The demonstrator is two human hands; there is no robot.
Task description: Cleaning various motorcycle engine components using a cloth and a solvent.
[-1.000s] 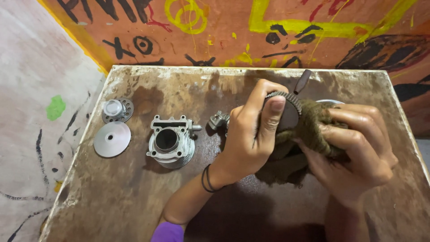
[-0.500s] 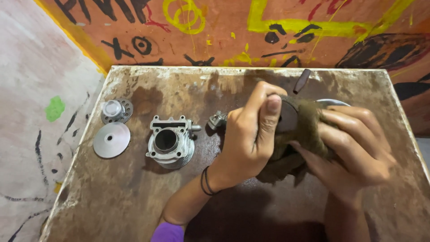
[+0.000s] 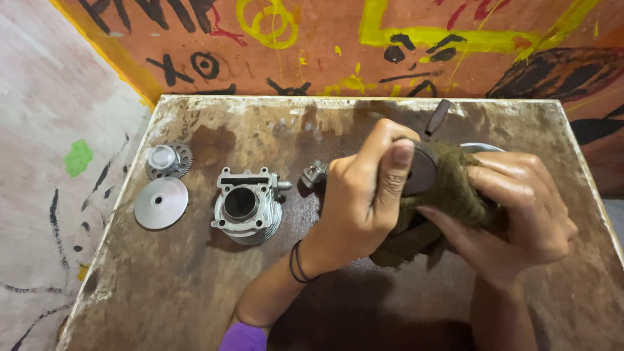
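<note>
**Disc wiping in hand: cloth shifted, toothed rim now covered**

We find both hands closed on one workpiece above the right half of the worktop. The left hand grips a dark round disc by its edge, thumb laid across the near side. The right hand presses a brown cloth against the disc's face, fingers wrapped around the cloth.

Compared with a second ago, the toothed rim seen at the top of the disc is no longer exposed; the cloth and the left fingers now lie over it. The hands sit in much the same place, so we judge the change to be a turn of the disc or a stroke of the cloth, not a relocation. We judge the wiping to be under way and not finished.

Unmoved on the worktop: a finned metal cylinder, a smooth silver disc, a small gear, a small fitting just beside the left hand, and a dark handle behind the hands.
</note>
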